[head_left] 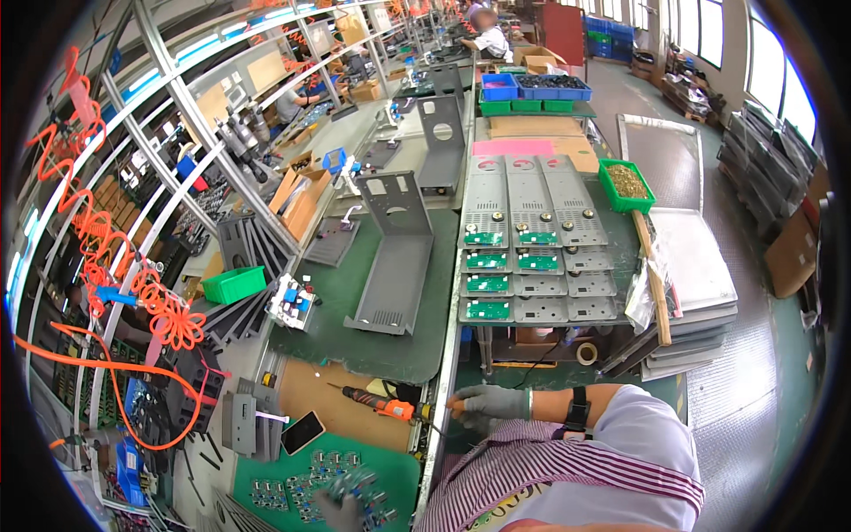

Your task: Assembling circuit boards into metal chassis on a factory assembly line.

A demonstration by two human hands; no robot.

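Observation:
My left hand (340, 512), in a grey glove, is at the lower edge over the green mat (403, 461). It is blurred, and small metal-and-blue components (324, 463) lie beneath and around it; whether it grips one cannot be made out. My right hand (492, 403), gloved in grey with bare fingertips, is by the bench's right edge, its fingers loosely extended and nothing visible in them. Just left of it an orange-and-black electric screwdriver (390, 406) lies on brown board. A black phone (302, 433) rests at the green mat's upper left corner.
An upright grey metal bracket (390, 266) stands on the bench ahead. Grey panels with green circuit boards (487, 284) cover the right-hand table, beside a green bin of small brass-coloured parts (628, 184). Orange coiled air hoses (168, 310) hang left. A person (489, 40) sits far ahead.

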